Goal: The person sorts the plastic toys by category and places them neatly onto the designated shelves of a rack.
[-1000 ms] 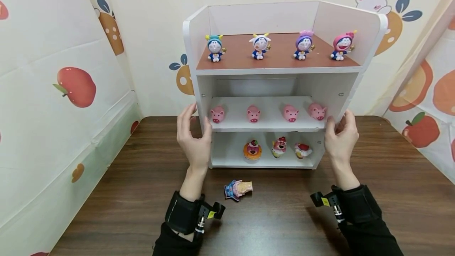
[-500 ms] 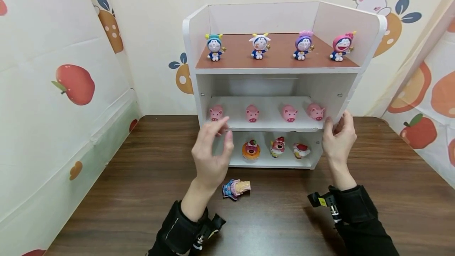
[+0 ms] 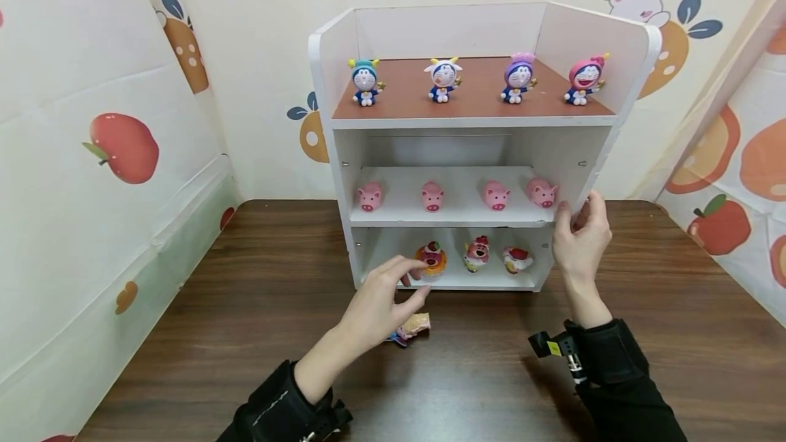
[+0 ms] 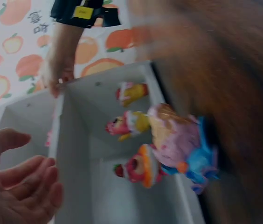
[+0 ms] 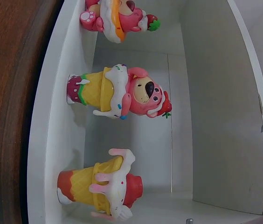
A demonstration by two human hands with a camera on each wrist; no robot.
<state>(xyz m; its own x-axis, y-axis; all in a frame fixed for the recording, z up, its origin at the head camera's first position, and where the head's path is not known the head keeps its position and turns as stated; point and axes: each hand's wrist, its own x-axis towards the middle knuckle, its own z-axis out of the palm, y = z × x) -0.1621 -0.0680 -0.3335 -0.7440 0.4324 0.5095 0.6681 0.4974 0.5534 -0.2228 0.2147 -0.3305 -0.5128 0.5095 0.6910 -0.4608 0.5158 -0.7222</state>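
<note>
A white display shelf (image 3: 473,123) stands against the wall. My right hand (image 3: 580,241) holds its right side panel, thumb at the front edge and fingers along the outside. My left hand (image 3: 387,299) hovers before the bottom tier, fingers loosely bent and thumb apart, with nothing between them. Below it, partly hidden, an ice-cream-cone figurine (image 3: 415,326) lies on the table; its pink and blue body shows in the left wrist view (image 4: 180,140). On the bottom tier stand a bear figurine with an orange ring (image 3: 432,258), a bear cone figurine (image 3: 476,254) and a red-topped cone figurine (image 3: 517,259).
Several pink pig figurines (image 3: 432,196) line the middle tier. Several figurines in coloured hoods (image 3: 443,79) stand on the brown top tier. The dark wooden table (image 3: 473,374) runs up to fruit-printed wall sheets (image 3: 123,237) on both sides.
My left hand has let go of the shelf's left side and moved right and down to above the lying figurine. My right hand has stayed at the right panel.
</note>
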